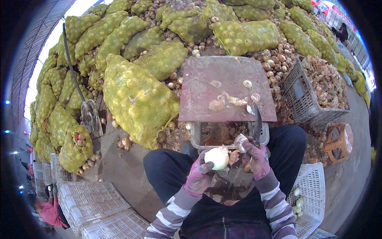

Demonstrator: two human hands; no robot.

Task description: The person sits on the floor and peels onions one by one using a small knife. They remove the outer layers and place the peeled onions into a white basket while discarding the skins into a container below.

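Observation:
My left hand, in a stained pink glove, holds a partly peeled onion whose white flesh faces up. Gloved in pink too, my right hand grips a knife with a dark curved blade pointing away from me. A piece of onion skin is pinched at the fingers of that hand, and more loose skin hangs between the hands. Beyond them a worn reddish board lies over a plastic crate containing skins. Scraps of skin lie on the board.
Yellow mesh sacks of onions are heaped ahead and left, with a shovel among them. At right stand a crate full of skins, an orange stool and a white crate with peeled onions. Stacked white crates and a person are lower left.

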